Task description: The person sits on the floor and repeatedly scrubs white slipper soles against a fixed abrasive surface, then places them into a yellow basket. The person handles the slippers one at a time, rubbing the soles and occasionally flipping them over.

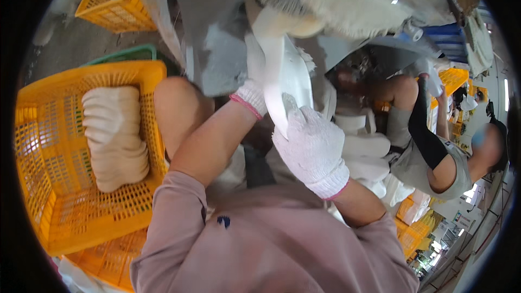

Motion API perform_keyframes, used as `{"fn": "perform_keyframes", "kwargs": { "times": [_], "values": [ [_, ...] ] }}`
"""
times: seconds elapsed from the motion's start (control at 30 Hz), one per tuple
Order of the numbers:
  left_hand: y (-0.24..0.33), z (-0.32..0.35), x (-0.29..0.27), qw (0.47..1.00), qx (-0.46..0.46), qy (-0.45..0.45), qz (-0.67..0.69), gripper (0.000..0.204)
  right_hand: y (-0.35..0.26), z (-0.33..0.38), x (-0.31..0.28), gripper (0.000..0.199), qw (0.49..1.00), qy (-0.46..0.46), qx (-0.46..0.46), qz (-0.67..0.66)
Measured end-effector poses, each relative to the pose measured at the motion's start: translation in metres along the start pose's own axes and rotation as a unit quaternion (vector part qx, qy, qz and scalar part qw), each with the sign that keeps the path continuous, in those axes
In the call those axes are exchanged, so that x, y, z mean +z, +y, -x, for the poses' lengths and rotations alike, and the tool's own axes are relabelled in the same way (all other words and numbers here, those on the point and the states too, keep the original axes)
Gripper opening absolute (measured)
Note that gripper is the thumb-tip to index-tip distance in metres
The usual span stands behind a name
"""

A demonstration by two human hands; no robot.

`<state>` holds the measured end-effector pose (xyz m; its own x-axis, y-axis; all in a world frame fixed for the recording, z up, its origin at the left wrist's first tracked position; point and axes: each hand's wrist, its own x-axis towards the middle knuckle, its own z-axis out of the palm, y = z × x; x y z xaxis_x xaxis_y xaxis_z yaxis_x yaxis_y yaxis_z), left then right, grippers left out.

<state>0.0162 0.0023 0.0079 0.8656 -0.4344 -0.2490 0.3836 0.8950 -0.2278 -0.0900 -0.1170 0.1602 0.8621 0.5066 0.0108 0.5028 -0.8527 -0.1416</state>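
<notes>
A long, curved white piece (297,76) with a smooth hollowed face is held in front of me, slanting away; its exact kind I cannot tell. My right hand (310,144), in a white knit glove with a pink cuff, is closed on its near end. Along its left side lies my left hand (255,73), gloved alike, gripping it with fingers partly hidden behind it. The piece's far end reaches up to a cream, frayed fabric pad or wheel (347,2), close beneath its edge. Whether they touch I cannot make out.
At my left a yellow plastic crate (51,206) holds a row of stacked cream pieces (114,138). Another yellow crate (122,13) stands at the far left. More white pieces (361,149) are piled to my right, beside a seated co-worker (434,157) with a dark arm sleeve.
</notes>
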Motion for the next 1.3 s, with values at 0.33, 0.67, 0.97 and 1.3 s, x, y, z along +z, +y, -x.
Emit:
{"fn": "perform_keyframes", "kwargs": {
  "times": [0.33,0.67,0.97,1.3],
  "values": [
    [-0.052,0.051,-0.028,0.977,-0.023,-0.210,0.033,0.103,0.029,0.075,-0.016,0.045,0.998,-0.051,-0.010,0.041],
    [0.001,0.035,0.030,0.547,0.220,0.201,-0.782,0.051,0.046,0.018,0.037,0.035,0.840,0.084,0.075,-0.531],
    [-0.060,0.041,-0.016,0.746,-0.020,0.020,-0.665,0.064,0.094,0.218,0.009,0.028,0.623,0.253,0.416,-0.612],
    [-0.022,0.003,-0.052,0.572,-0.066,0.225,-0.786,0.064,0.120,0.501,0.056,0.053,0.291,0.384,0.634,-0.605]
  ]
}}
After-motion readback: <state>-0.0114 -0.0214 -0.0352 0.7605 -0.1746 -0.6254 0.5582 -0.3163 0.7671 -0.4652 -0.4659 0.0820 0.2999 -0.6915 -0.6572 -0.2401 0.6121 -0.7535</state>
